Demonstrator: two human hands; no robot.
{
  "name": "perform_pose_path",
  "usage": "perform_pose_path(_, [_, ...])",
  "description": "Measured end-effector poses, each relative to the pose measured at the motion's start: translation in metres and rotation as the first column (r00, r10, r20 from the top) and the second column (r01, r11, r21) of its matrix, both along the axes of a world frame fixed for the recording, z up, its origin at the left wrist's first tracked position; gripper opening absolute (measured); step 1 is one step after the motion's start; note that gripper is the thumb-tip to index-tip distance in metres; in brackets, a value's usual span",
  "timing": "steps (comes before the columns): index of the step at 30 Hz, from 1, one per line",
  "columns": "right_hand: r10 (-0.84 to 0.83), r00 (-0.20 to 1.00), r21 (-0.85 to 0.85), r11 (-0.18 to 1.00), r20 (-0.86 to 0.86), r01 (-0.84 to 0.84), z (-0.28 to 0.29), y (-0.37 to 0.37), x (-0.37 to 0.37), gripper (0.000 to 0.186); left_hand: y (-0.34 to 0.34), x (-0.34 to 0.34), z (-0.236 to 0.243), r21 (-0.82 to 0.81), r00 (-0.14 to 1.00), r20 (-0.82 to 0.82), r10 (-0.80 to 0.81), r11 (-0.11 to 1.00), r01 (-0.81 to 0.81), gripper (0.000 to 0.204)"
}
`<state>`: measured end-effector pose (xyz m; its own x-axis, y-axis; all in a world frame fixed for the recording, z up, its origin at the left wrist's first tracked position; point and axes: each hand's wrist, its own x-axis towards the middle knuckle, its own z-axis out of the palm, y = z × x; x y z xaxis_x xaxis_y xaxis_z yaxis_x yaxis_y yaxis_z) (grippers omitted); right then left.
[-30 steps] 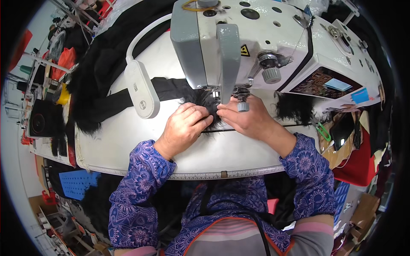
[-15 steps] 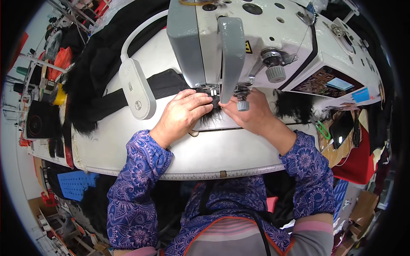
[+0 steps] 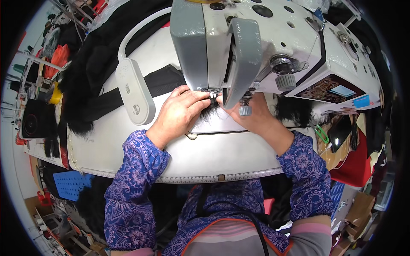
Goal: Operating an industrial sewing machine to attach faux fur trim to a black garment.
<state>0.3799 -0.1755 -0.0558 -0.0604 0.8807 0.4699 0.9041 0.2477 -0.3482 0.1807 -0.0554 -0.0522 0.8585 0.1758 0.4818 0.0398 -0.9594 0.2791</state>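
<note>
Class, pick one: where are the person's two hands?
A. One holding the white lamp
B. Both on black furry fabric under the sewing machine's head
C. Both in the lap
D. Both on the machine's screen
B: the left hand and right hand press the black furry fabric beneath the sewing machine; the white lamp is untouched.

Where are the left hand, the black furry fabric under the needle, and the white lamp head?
left hand [image 3: 179, 112], head view: on the back of the hand.
black furry fabric [image 3: 210, 113], head view: on the tuft between the two hands.
white lamp head [image 3: 136, 94], head view: on the middle of its flat white body.
</note>
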Motion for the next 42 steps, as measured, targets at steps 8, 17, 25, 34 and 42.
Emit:
perform_pose_path(8, [-0.051,0.998,0.014,0.999,0.036,0.051,-0.001,0.001,0.000,0.014,-0.001,0.000,0.002,-0.011,1.000,-0.023,-0.002,1.000,0.001,0.028])
perform_pose_path(17, [-0.025,0.999,0.050,0.998,-0.025,0.026,0.004,0.000,-0.002,0.014,-0.002,0.000,0.005,0.021,1.000,-0.003,0.022,1.000,-0.022,0.028])
perform_pose_path(25, [-0.033,0.993,-0.026,0.999,0.111,0.036,-0.006,0.001,0.010,0.021,-0.002,0.000,0.009,-0.003,0.999,0.022,0.033,0.999,-0.033,0.029])
perform_pose_path(34, [0.047,0.997,-0.055,0.998,0.068,-0.043,-0.001,-0.003,0.005,0.021,0.001,-0.002,0.007,0.196,0.996,0.073,-0.045,0.980,0.030,0.026])
perform_pose_path(42, [0.130,0.987,0.091,0.986,0.096,-0.139,0.000,-0.007,0.005,0.022,-0.004,-0.005,0.017,0.118,0.999,0.007,-0.041,0.992,0.040,0.029])
